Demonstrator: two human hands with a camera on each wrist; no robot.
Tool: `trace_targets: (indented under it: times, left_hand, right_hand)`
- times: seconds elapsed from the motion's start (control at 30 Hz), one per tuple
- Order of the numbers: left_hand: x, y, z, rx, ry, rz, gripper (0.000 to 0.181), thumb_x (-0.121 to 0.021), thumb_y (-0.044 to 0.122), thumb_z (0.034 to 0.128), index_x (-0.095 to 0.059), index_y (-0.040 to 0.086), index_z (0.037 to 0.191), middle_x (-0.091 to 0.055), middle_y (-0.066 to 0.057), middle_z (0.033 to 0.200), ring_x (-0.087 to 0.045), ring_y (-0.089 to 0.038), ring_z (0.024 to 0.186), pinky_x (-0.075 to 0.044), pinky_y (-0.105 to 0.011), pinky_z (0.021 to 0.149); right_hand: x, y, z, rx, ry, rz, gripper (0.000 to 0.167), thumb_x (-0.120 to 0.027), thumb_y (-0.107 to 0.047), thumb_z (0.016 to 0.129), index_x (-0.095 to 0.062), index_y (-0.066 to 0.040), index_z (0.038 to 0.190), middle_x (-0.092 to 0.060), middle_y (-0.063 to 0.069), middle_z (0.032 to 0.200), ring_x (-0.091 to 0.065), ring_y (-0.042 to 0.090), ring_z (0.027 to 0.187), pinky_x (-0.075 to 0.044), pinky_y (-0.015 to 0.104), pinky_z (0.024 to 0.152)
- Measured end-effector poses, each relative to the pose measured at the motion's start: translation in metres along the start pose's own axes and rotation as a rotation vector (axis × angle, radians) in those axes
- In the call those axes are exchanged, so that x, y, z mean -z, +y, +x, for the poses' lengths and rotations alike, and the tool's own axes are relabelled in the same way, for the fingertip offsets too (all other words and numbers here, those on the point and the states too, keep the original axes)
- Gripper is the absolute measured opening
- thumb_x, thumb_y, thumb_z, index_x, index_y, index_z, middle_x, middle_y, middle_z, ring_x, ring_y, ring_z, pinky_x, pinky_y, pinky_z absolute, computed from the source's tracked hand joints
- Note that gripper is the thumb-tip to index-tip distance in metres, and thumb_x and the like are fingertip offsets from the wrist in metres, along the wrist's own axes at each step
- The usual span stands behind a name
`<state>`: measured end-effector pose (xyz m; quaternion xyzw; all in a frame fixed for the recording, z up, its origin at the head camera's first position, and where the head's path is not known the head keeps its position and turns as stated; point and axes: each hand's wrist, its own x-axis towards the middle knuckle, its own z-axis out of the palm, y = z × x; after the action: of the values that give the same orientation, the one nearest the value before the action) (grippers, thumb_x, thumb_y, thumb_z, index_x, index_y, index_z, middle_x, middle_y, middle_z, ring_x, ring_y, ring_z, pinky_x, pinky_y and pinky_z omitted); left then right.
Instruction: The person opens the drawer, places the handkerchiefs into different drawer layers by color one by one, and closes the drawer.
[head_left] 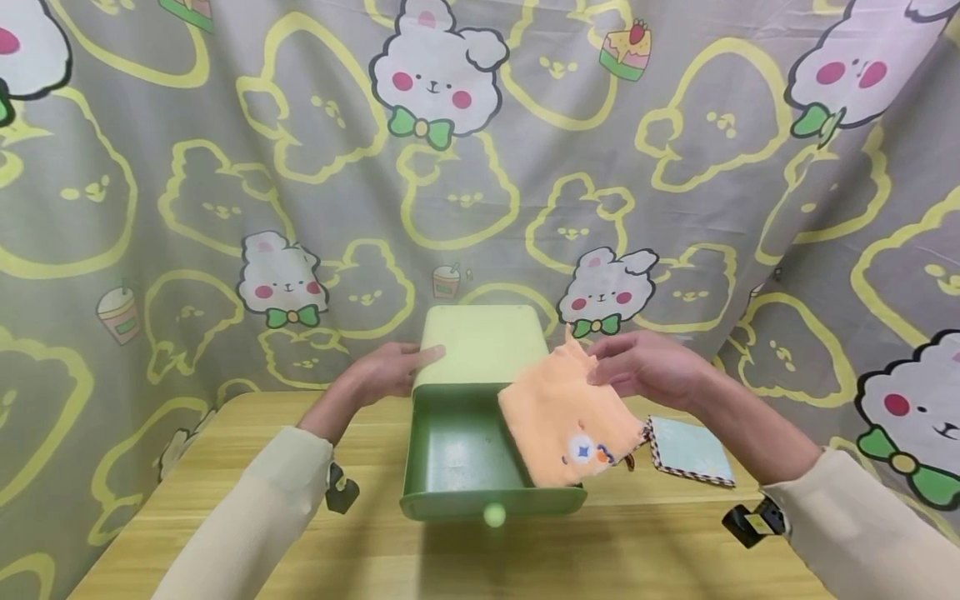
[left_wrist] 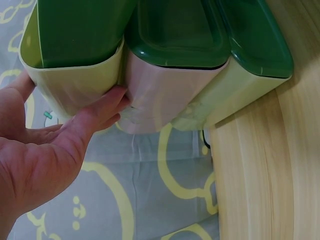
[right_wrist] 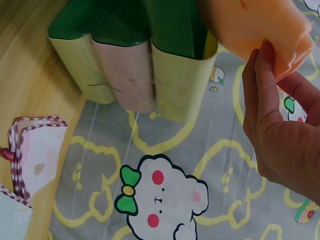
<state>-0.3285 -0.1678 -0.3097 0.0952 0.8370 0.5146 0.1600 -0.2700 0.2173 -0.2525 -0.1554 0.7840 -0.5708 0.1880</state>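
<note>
A small drawer unit (head_left: 483, 342) stands on the table with its green top drawer (head_left: 461, 454) pulled out. My left hand (head_left: 386, 372) rests against the unit's left side, one finger reaching over the top. In the left wrist view, this hand's fingers spread along the pale yellow top tier (left_wrist: 75, 87). My right hand (head_left: 656, 367) pinches an orange cloth (head_left: 558, 408) near its upper edge. The cloth hangs over the drawer's right part and hides that side of it. A blue-and-white embroidered figure shows on its lower part.
A light blue cloth (head_left: 690, 450) with a checked border lies right of the unit. In the right wrist view, a pinkish cloth (right_wrist: 42, 155) with a red-checked border lies near the table edge. Behind the wooden table (head_left: 300, 533) hangs a patterned curtain (head_left: 465, 208).
</note>
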Motion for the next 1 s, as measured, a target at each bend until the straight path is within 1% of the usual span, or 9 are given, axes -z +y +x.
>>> trace_targets:
  times: [0.1, 0.23, 0.43, 0.6, 0.7, 0.77, 0.83, 0.93, 1.0]
  left_hand:
    - [0.000, 0.000, 0.000, -0.006, -0.003, 0.003, 0.084, -0.056, 0.055, 0.1003, -0.034, -0.005, 0.155, -0.054, -0.024, 0.146, -0.052, -0.038, 0.137, -0.049, -0.047, 0.110]
    - [0.000, 0.000, 0.000, -0.001, 0.007, -0.001, 0.082, -0.057, 0.055, 0.0999, -0.036, -0.003, 0.154, -0.057, -0.023, 0.144, -0.054, -0.037, 0.135, -0.050, -0.047, 0.109]
    - [0.000, -0.001, 0.001, -0.002, -0.001, -0.001, 0.083, -0.056, 0.054, 0.1004, -0.035, -0.004, 0.154, -0.057, -0.023, 0.143, -0.054, -0.037, 0.135, -0.050, -0.047, 0.110]
    - [0.000, 0.000, 0.000, -0.009, -0.006, 0.000, 0.082, -0.056, 0.054, 0.1007, -0.034, -0.005, 0.154, -0.057, -0.024, 0.143, -0.054, -0.037, 0.135, -0.049, -0.047, 0.111]
    - [0.001, 0.000, 0.000, -0.012, -0.006, -0.002, 0.083, -0.056, 0.054, 0.1004, -0.034, -0.005, 0.154, -0.058, -0.024, 0.142, -0.054, -0.037, 0.135, -0.049, -0.047, 0.110]
    - [0.001, 0.000, 0.000, -0.013, -0.004, 0.008, 0.084, -0.056, 0.055, 0.1002, -0.034, -0.005, 0.154, -0.058, -0.024, 0.142, -0.054, -0.037, 0.135, -0.049, -0.047, 0.110]
    - [0.001, -0.001, 0.000, -0.013, -0.004, 0.009, 0.084, -0.056, 0.056, 0.1000, -0.034, -0.005, 0.154, -0.059, -0.024, 0.141, -0.055, -0.037, 0.134, -0.049, -0.047, 0.110]
    - [0.001, -0.001, 0.000, -0.014, -0.005, 0.006, 0.084, -0.056, 0.055, 0.1004, -0.034, -0.005, 0.154, -0.059, -0.024, 0.141, -0.055, -0.037, 0.134, -0.049, -0.047, 0.110]
    - [0.001, -0.001, 0.000, -0.012, -0.004, 0.002, 0.083, -0.056, 0.055, 0.1005, -0.034, -0.005, 0.154, -0.059, -0.024, 0.141, -0.055, -0.036, 0.134, -0.049, -0.047, 0.111]
  right_hand:
    - [-0.004, 0.004, 0.001, 0.006, -0.006, 0.003, 0.029, -0.069, -0.007, 0.090, -0.060, 0.004, 0.116, -0.064, 0.005, 0.096, -0.070, 0.021, 0.092, -0.061, 0.034, 0.088]
    - [-0.010, 0.009, 0.002, 0.002, -0.002, 0.022, 0.031, -0.068, -0.006, 0.090, -0.061, 0.005, 0.118, -0.065, 0.005, 0.096, -0.071, 0.020, 0.089, -0.061, 0.034, 0.086]
    - [-0.026, 0.015, 0.005, -0.014, 0.044, 0.037, 0.041, -0.069, -0.008, 0.090, -0.057, 0.008, 0.126, -0.062, 0.007, 0.106, -0.069, 0.019, 0.095, -0.060, 0.031, 0.090]
    - [-0.041, 0.019, 0.007, -0.008, 0.070, 0.055, 0.043, -0.068, -0.008, 0.091, -0.052, 0.009, 0.127, -0.062, 0.008, 0.105, -0.068, 0.018, 0.094, -0.060, 0.031, 0.090]
    - [-0.049, 0.019, 0.007, -0.002, 0.087, 0.075, 0.047, -0.067, -0.007, 0.091, -0.049, 0.012, 0.130, -0.062, 0.011, 0.107, -0.069, 0.019, 0.094, -0.060, 0.034, 0.091]
    - [-0.053, 0.019, 0.007, -0.008, 0.099, 0.064, 0.053, -0.067, -0.008, 0.091, -0.047, 0.013, 0.135, -0.059, 0.017, 0.118, -0.067, 0.021, 0.100, -0.058, 0.036, 0.096]
    - [-0.056, 0.018, 0.008, -0.019, 0.097, 0.060, 0.060, -0.067, -0.008, 0.092, -0.043, 0.015, 0.141, -0.051, 0.025, 0.135, -0.065, 0.028, 0.112, -0.055, 0.041, 0.103]
    - [-0.058, 0.018, 0.009, -0.031, 0.079, 0.048, 0.066, -0.067, -0.009, 0.092, -0.039, 0.018, 0.145, -0.031, 0.033, 0.156, -0.055, 0.040, 0.130, -0.049, 0.046, 0.111]
    - [-0.058, 0.018, 0.009, -0.033, 0.068, 0.046, 0.065, -0.068, -0.009, 0.092, -0.040, 0.019, 0.144, -0.024, 0.033, 0.160, -0.048, 0.044, 0.137, -0.046, 0.048, 0.112]
